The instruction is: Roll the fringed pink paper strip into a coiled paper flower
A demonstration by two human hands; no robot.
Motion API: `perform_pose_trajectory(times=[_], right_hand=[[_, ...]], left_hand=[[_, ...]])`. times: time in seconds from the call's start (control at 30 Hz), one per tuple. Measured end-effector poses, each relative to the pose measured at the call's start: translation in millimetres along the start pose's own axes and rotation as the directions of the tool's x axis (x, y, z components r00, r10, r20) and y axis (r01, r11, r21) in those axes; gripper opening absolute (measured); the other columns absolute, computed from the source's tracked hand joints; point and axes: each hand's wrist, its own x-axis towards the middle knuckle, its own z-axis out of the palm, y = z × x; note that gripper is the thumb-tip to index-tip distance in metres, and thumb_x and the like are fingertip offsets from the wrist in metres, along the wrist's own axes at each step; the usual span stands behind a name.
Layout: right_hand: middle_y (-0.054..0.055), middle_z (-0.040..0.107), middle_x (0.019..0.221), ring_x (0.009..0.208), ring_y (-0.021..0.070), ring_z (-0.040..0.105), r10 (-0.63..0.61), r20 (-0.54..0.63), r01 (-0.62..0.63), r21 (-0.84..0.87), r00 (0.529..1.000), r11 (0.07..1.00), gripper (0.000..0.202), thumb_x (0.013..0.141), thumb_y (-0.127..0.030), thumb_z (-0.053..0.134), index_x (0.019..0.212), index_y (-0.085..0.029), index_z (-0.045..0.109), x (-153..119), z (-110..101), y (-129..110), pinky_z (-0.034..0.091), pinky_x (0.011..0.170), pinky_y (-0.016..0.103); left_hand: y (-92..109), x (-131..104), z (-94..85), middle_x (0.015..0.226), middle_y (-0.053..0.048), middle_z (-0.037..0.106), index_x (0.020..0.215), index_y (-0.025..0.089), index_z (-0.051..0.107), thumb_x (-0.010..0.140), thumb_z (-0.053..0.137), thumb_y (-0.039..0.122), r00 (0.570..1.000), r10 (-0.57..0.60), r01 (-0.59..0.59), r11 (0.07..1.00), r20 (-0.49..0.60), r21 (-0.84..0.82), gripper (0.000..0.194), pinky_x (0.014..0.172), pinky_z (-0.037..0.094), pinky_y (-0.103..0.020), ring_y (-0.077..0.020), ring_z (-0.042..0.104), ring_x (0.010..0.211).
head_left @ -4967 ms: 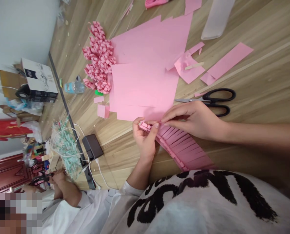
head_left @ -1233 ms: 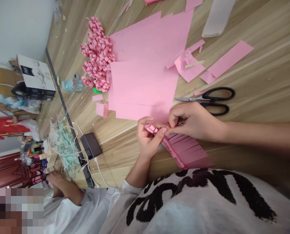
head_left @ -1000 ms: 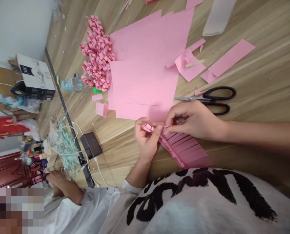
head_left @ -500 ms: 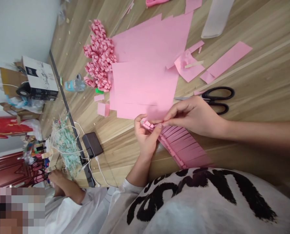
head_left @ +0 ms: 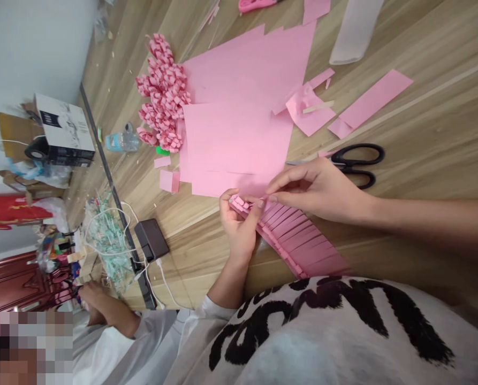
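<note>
Both hands meet at the rolled end of the fringed strip (head_left: pixel 303 240): left hand (head_left: pixel 241 224) pinches the roll, right hand (head_left: pixel 319 190) pinches the next flap; the strip's long axis trails toward the body.

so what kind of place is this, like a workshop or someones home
Probably a home room used for paper crafts: a wooden table strewn with pink paper sheets, a heap of curled paper flowers, black scissors, and a cluttered red door behind.
</note>
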Motion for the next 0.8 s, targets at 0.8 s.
perform_pose_trajectory(times=[0.8], right_hand=[[0.001, 0.078, 0.072, 0.066, 0.0155, 0.071, 0.021, -0.033, -0.022, -0.027, 0.999, 0.999, 0.011, 0.075, -0.018, 0.069, 0.073, -0.022, 0.079, 0.7, 1.2, -0.6, 0.057, 0.064, 0.027]], left_hand=[[0.7, -0.9, 1.8, 0.071, 0.008, 0.068, 0.104, 0.024, 0.048, 0.067, 0.089, 0.032, 1.0, -0.013, 0.012, 0.998, 0.008, 0.068, 0.056, 0.075, 0.054, -0.021, -0.0067, 0.067, 0.067]])
